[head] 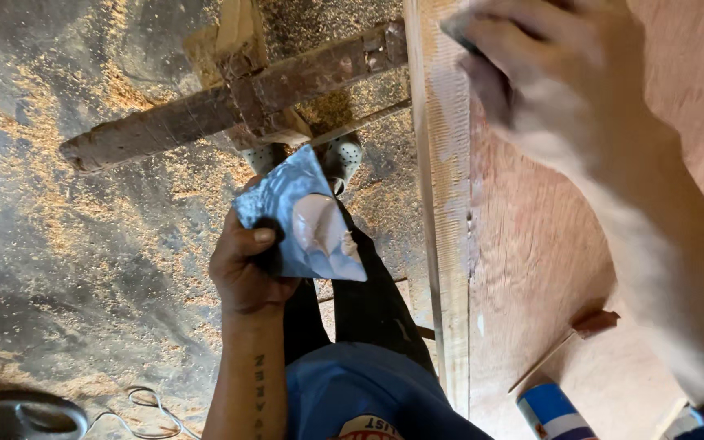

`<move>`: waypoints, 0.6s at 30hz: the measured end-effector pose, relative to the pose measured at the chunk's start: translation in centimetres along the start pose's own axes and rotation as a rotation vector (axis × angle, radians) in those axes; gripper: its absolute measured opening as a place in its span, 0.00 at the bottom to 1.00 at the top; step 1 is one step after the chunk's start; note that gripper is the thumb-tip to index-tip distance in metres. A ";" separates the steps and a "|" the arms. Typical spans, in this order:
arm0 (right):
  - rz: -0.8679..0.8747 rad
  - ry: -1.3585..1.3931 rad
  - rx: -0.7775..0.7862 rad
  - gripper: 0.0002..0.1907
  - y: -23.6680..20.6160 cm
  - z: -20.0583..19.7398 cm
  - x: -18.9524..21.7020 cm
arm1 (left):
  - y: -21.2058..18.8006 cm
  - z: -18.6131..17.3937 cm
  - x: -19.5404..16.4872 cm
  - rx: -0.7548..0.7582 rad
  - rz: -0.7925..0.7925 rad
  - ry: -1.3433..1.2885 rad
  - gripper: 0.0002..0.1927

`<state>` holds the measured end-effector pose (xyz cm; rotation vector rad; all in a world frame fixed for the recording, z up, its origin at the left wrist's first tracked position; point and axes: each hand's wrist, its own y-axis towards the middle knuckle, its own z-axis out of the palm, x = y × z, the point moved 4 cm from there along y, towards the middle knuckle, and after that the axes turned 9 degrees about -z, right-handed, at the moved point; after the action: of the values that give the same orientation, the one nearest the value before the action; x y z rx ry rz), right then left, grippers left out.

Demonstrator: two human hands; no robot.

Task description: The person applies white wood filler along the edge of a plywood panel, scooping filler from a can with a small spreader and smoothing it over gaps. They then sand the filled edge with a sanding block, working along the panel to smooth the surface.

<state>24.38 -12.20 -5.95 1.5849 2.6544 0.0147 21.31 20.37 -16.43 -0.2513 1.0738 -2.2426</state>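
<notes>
At the far left, low down by the floor's edge, a dark round metal thing (22,415) lies on the sawdust-strewn floor (83,244), with a thin looped wire (147,407) just beside it. Above that a rusty wooden crosspiece (230,102) runs slantwise over the floor. My left hand (246,265) is closed around a blue and silver pouch (307,220), thumb on its near side, and holds it in the air above my dark trousers (368,301) and pale shoes (344,155), left of the board's edge. Next comes the pale long edge of the wooden board (446,244), with its reddish face (531,261) spreading right. My right hand (547,57) is blurred at the board's far edge, fingers curled over something dark (490,81); I cannot tell what it is. A blue and white can (552,415) stands at the board's near edge.
</notes>
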 end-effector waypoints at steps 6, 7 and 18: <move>0.039 -0.229 0.152 0.11 -1.8 4.3 3.0 | -0.4 -1.9 -0.1 -0.058 -0.001 -0.019 0.34; 0.046 -0.201 0.167 0.12 -2.9 4.2 4.3 | -0.5 -2.0 -0.4 -0.057 0.009 -0.022 0.34; 0.364 0.335 0.383 0.12 -11.6 -0.9 17.0 | 1.0 -0.2 -2.6 0.035 0.025 -0.012 0.33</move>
<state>6.12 -2.72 -6.09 2.3625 2.6718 -0.2497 23.72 21.68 -17.06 -0.2343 1.0251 -2.2328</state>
